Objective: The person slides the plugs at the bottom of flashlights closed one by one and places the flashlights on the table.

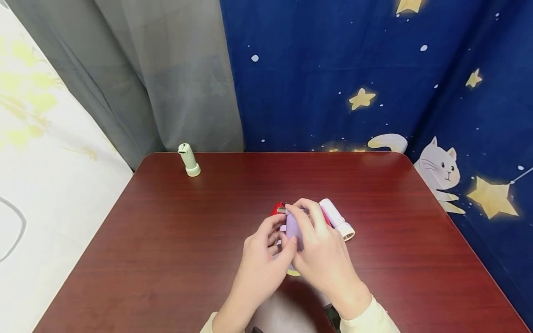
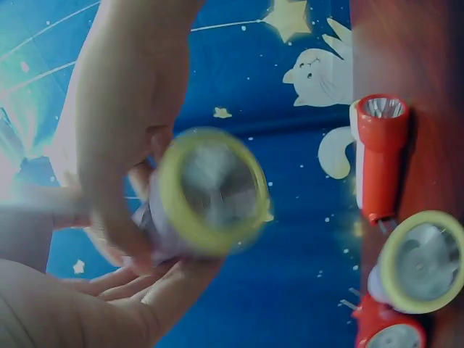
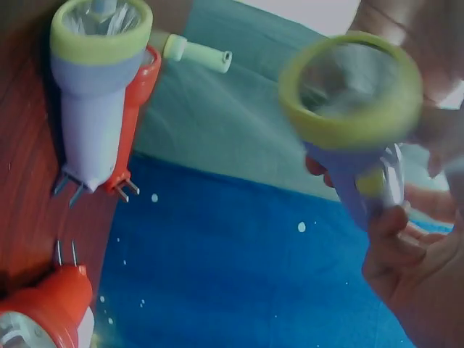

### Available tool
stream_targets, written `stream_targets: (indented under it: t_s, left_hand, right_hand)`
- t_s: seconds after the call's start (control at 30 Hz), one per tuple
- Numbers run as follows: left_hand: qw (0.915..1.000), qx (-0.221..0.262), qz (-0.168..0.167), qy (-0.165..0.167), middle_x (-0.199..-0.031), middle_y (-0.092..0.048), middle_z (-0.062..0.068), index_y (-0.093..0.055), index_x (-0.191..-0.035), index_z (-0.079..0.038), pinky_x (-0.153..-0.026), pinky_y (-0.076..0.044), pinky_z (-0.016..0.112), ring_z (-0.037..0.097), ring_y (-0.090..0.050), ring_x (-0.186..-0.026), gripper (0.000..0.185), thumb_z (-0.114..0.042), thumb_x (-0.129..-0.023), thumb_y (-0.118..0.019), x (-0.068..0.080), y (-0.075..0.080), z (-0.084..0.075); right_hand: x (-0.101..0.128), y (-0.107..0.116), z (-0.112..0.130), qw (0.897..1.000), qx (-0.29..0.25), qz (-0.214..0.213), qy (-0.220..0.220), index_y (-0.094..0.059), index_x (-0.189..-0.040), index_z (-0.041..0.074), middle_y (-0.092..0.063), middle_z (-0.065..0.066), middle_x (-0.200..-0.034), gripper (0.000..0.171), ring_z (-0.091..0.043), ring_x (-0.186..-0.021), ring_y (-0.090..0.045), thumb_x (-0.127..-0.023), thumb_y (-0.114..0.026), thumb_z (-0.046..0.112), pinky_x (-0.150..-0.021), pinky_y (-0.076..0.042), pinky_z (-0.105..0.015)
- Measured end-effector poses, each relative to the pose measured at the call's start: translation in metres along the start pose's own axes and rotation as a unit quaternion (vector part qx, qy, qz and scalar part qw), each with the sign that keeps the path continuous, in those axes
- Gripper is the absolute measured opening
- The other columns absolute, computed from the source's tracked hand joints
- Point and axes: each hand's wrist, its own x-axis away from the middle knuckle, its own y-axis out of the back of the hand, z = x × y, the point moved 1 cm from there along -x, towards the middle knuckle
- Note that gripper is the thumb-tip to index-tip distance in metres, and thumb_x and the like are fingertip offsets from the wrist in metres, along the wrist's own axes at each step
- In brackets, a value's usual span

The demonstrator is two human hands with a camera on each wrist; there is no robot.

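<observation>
Gripping a purple flashlight (image 1: 292, 227) with both hands, left hand (image 1: 262, 261) and right hand (image 1: 322, 256), mid-frame above the table (image 1: 166, 240). Red flashlight (image 1: 278, 209) mostly hidden behind fingers; white flashlight (image 1: 337, 219) pokes out right.

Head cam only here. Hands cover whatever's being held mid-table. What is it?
Observer: A purple flashlight. The left wrist view shows a yellow-green rim round its lens.
Operator: Any more like it?
Observer: Yes. The right wrist view shows a second purple flashlight lying against a red flashlight.
Operator: Plain tail ends?
Observer: No. Metal prongs stick out of the second purple one's tail, and the red one beside it has them too.
</observation>
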Motion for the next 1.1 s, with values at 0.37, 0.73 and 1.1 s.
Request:
stream_targets:
  t_s: [0.37,0.73,1.1]
  left_hand:
    - [0.9983,0.014,-0.057,-0.002,-0.116,-0.079,0.014,-0.063,-0.125,-0.005,-0.093,-0.064,0.032,0.025,-0.079,-0.106,0.042,-0.002,-0.088,-0.083,-0.022,0.013,0.019]
    - [0.996,-0.062,0.031,-0.057,-0.139,-0.071,0.018,-0.054,-0.139,-0.005,-0.108,-0.057,0.051,0.032,-0.071,-0.128,0.043,-0.005,-0.099,-0.072,-0.074,0.036,0.039]
    - [0.9852,-0.113,0.086,-0.095,-0.154,-0.061,0.015,-0.048,-0.15,-0.007,-0.118,-0.05,0.046,0.027,-0.062,-0.141,0.049,-0.007,-0.105,-0.065,-0.083,0.026,0.054]
  right_hand:
    - [-0.002,-0.003,-0.005,0.987,-0.153,0.049,0.026,-0.06,-0.141,0.005,-0.057,-0.014,-0.139,0.065,-0.011,-0.085,-0.062,-0.079,-0.075,-0.004,-0.072,-0.055,-0.015]
    - [-0.03,-0.018,-0.04,0.85,-0.38,0.147,-0.334,-0.056,-0.149,0.012,-0.075,-0.02,-0.107,0.044,-0.026,-0.082,-0.076,-0.108,-0.063,0.027,-0.075,-0.065,-0.032]
    - [-0.04,-0.035,-0.045,0.744,-0.487,0.14,-0.436,-0.058,-0.147,0.004,-0.067,-0.024,-0.133,0.04,-0.015,-0.089,-0.079,-0.113,-0.052,0.025,-0.085,-0.067,-0.034]
